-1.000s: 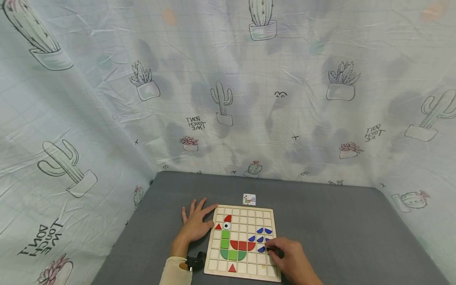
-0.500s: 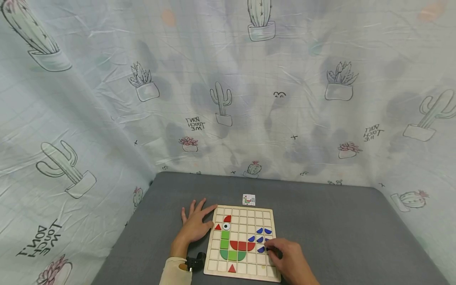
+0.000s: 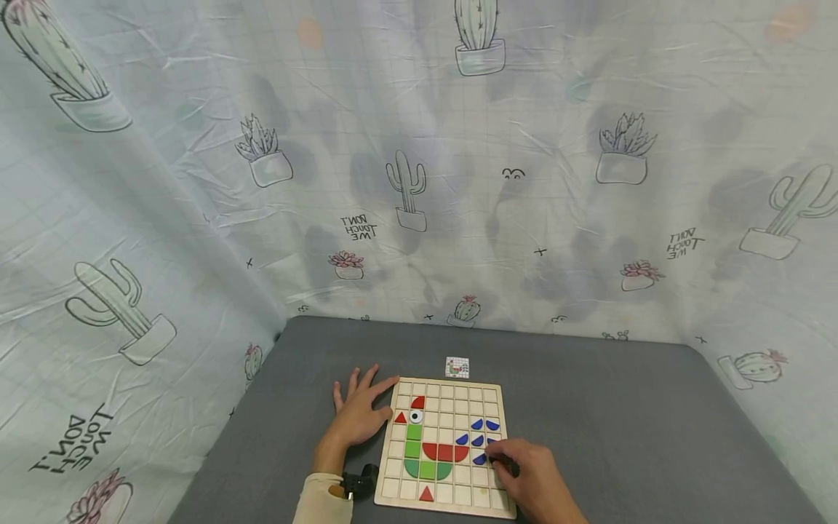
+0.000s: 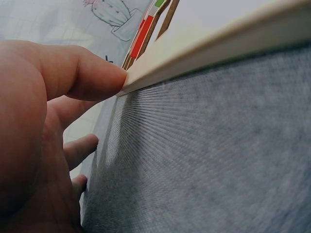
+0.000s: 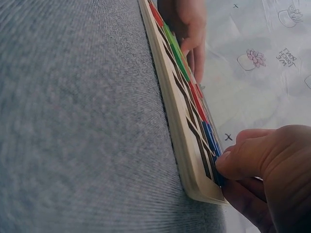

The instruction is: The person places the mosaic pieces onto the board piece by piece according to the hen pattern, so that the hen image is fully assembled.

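Note:
A square wooden grid board (image 3: 463,495) lies on the table, with flat coloured tiles set in its cells. Fingers spread, my left hand (image 3: 358,416) lies at the board's left side; its thumb (image 4: 99,77) touches the edge and its index fingertip reaches the top left corner. At the right edge my right hand (image 3: 533,466) pinches a blue tile (image 5: 218,178), mostly hidden by the thumb and fingers. Several blue half-round tiles (image 3: 477,424) sit just left of that hand. Red tiles (image 3: 445,453), green tiles (image 3: 414,432) and a round eye tile (image 3: 415,416) form a bird-like figure.
A small picture card (image 3: 457,367) showing a similar figure lies beyond the board's far edge. Under everything is a grey cloth-covered table (image 3: 609,407). A cactus-print curtain (image 3: 419,276) surrounds it at the back and sides.
My right thumb and fingers have shifted slightly at the same spot on the board's right edge, and the gap between them looks narrower. The left hand and the other tiles stay put.

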The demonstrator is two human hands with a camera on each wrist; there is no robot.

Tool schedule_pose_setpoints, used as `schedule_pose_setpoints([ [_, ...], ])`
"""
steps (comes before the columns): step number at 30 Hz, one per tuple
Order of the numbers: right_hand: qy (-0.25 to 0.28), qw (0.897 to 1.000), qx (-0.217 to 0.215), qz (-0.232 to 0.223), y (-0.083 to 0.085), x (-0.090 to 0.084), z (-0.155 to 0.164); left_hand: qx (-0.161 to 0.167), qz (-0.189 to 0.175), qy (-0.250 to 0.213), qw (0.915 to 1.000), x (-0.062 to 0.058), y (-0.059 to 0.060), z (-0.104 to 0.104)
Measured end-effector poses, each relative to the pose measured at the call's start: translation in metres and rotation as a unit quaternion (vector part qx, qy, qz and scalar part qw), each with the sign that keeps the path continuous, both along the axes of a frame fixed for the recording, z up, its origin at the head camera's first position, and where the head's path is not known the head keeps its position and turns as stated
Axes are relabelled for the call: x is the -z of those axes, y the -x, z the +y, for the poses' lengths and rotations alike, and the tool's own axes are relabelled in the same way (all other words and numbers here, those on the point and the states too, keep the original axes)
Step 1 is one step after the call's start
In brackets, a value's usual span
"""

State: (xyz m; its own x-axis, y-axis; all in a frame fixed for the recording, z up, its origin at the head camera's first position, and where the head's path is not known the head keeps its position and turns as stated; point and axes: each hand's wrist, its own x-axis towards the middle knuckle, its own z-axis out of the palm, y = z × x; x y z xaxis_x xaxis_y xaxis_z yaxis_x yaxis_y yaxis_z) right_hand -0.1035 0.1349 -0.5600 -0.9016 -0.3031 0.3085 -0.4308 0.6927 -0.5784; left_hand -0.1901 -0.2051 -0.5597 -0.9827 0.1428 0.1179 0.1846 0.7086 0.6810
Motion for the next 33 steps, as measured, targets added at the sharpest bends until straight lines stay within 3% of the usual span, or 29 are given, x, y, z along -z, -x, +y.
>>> schedule_pose_setpoints([
  [8,0.026,1.000,0.012,0.000,-0.004,-0.002,0.003,0.007,0.001,-0.003,1.0000,0.001,0.002,0.004],
  [11,0.042,0.999,0.028,0.019,-0.005,-0.002,0.005,0.010,0.001,-0.002,1.0000,0.001,0.003,0.004],
  [15,0.039,0.993,0.043,0.099,-0.001,-0.002,0.010,0.008,0.004,0.001,1.0000,0.000,0.003,0.000],
  [19,0.007,0.977,0.040,0.208,0.008,-0.009,0.020,-0.002,0.010,-0.009,0.9999,-0.008,0.000,-0.008],
  [23,-0.028,0.961,0.032,0.272,0.018,-0.030,0.036,0.000,0.028,0.009,0.9996,-0.030,-0.007,-0.018],
  [27,-0.055,0.953,0.042,0.294,0.022,-0.062,0.051,0.008,0.062,0.046,0.9969,-0.065,-0.019,-0.030],
  [33,-0.057,0.940,0.054,0.332,0.025,-0.096,0.070,-0.009,0.165,0.099,0.9813,-0.115,-0.042,-0.042],
])
